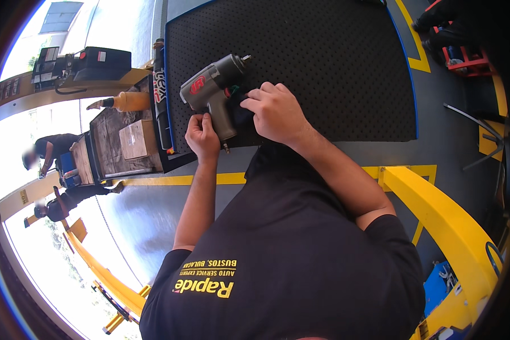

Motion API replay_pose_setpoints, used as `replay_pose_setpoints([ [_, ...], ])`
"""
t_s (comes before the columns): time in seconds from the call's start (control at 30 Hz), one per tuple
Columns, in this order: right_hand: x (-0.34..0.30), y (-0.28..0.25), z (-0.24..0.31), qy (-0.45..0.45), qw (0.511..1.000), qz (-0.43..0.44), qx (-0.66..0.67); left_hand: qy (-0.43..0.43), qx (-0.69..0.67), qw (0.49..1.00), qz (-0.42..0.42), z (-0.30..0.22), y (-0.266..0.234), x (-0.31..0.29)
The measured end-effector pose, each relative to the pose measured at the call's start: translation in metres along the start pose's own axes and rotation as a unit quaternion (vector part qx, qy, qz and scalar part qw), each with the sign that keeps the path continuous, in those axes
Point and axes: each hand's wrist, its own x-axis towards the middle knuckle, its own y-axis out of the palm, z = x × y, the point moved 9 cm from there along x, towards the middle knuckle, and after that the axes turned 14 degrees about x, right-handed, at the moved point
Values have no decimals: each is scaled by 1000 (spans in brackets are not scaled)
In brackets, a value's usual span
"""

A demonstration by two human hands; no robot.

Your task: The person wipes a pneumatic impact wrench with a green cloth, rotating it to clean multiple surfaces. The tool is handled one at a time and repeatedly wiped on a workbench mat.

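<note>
A grey and black air impact wrench [214,85] is on or just over a black dimpled mat [323,62], its square drive pointing to the far right. My left hand [203,136] is closed at the rear of the wrench's grip, thumb and fingers against it. To the right of the grip is my right hand [277,112], its fingers curled in near the trigger side. Something dark shows between those fingers and the grip, too dim against the mat to name. A small red and green part sits by the trigger. The air inlet at the grip's bottom has a brass-coloured fitting.
A workbench [105,141] at left carries a wooden box [136,140], an orange bottle [131,102] and a long black tube [161,96]. Yellow lift arms [436,209] stand at right. A red rack [470,62] is far right. Two people work at far left; another person's legs show at top right.
</note>
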Motion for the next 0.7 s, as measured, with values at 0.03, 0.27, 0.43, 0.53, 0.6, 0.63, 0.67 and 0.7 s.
replay_pose_setpoints([
  [0.03, 4, -13, -4, 13, 999, -33, 30, 0, -1, 1000, -1, 0, 1, 0],
  [0.27, 40, -64, -66, 171, 973, -146, 54, 0, -7, 1000, -2, -6, -3, 0],
  [0.43, 65, 22, -15, -35, 999, -6, 22, -16, 11, 1000, 14, -2, 1, -1],
  [0.53, 57, 49, 10, -80, 994, 13, -66, -15, -17, 1000, 5, 4, 3, 0],
  [0.6, 46, 63, 25, -126, 989, 59, -40, -4, -73, 997, -35, 13, -2, -4],
  [0.63, 35, 72, 31, -145, 986, 78, 20, 6, -116, 991, -68, 18, -5, -6],
  [0.67, 24, 81, 40, -131, 982, 118, 60, 17, -160, 981, -104, 21, -9, -6],
  [0.7, 12, 89, 48, -116, 975, 158, 100, -5, -211, 973, -94, 30, -6, -5],
])
